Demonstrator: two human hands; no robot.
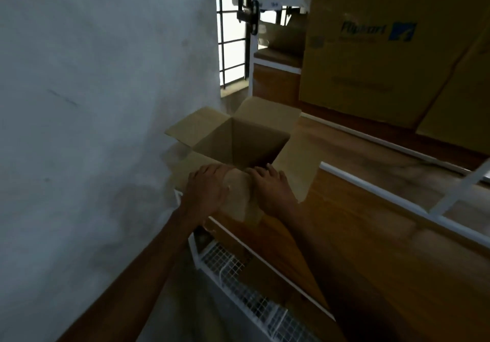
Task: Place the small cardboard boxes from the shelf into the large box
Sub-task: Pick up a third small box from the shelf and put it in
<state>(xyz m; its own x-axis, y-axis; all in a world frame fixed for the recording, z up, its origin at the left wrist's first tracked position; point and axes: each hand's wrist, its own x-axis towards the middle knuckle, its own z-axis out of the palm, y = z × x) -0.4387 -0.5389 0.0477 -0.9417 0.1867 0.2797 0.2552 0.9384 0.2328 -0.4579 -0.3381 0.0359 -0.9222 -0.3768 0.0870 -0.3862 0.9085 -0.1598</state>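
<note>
A large open cardboard box stands on the wooden shelf top against the wall, its four flaps spread outward and its inside dark and seemingly empty. My left hand lies flat on the near flap, fingers together. My right hand rests on the same flap at the box's near rim, fingertips at the opening. Neither hand holds a small box. No small cardboard boxes show clearly near the hands.
A grey wall runs close on the left. Wooden shelf boards with white edging stretch to the right. A big printed carton stands behind. A white wire grille lies below. A barred window is at the back.
</note>
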